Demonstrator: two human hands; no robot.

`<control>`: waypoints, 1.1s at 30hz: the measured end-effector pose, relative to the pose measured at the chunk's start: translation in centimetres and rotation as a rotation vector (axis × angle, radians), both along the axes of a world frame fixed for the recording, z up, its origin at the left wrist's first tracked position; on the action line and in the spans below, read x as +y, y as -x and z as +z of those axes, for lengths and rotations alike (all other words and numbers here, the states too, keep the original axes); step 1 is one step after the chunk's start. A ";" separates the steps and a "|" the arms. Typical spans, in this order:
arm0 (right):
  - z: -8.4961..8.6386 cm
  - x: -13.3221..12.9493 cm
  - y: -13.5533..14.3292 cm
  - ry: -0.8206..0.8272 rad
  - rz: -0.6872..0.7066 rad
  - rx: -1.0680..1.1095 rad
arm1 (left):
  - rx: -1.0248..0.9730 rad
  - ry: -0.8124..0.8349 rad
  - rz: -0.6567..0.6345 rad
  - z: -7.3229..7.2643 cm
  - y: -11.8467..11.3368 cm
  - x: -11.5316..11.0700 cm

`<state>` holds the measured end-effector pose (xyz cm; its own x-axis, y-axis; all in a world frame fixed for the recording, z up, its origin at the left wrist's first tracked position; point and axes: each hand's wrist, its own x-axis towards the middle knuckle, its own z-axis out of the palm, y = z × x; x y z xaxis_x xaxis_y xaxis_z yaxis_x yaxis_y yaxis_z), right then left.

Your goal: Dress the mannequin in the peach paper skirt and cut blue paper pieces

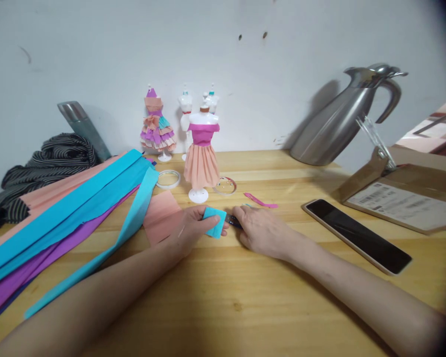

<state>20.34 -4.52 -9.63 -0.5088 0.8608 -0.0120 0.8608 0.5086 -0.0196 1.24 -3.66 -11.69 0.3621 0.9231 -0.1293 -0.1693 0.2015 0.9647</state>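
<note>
My left hand (193, 225) pinches a small folded square of turquoise crepe paper (213, 222) between thumb and fingers, just above the table. My right hand (262, 229) is closed around dark scissors (233, 221); only a short stretch shows, close to the square's right edge, and the handles are hidden. Right behind the hands stands a white mini dress form (204, 119) in a magenta off-shoulder top and a pleated peach skirt (202, 166). A peach paper piece (162, 217) lies under and beside my left wrist.
Long crepe strips (70, 213) spread across the left. Tape rolls (168, 179) and a magenta scrap (260, 201) lie near the dress form. More dress forms (158, 124) line the wall. A phone (357, 235), a cardboard box (409, 198) and a steel jug (330, 121) occupy the right.
</note>
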 end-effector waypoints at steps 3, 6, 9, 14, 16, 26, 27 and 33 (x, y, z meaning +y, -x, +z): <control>-0.2 -0.1 0.3 -0.018 0.015 0.004 | -0.013 -0.012 0.009 -0.1 0.0 0.1; -0.2 0.1 0.4 -0.006 -0.005 0.032 | -0.027 -0.024 -0.001 -0.1 0.1 0.1; -0.2 0.6 0.2 0.039 -0.132 0.111 | -0.032 -0.018 -0.010 -0.2 0.2 0.1; -0.6 1.4 -0.5 0.026 -0.139 0.424 | -0.029 -0.019 -0.016 -0.3 0.2 0.2; -0.9 1.5 -0.5 0.050 -0.086 0.609 | -0.024 -0.021 -0.024 -0.3 0.2 0.3; 0.6 1.1 -1.0 0.065 0.055 0.844 | -0.020 0.007 0.034 0.1 0.1 0.2; 0.6 1.2 -1.0 0.077 0.052 0.829 | -0.015 0.004 0.053 0.2 0.0 0.1; 0.4 1.5 -1.0 0.103 0.023 0.721 | 0.013 -0.045 0.111 0.3 -0.2 -0.1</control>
<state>21.33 -3.01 -9.26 -0.4386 0.8624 0.2526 0.6050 0.4912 -0.6267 1.43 -3.79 -11.37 0.2557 0.9625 -0.0907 -0.1759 0.1386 0.9746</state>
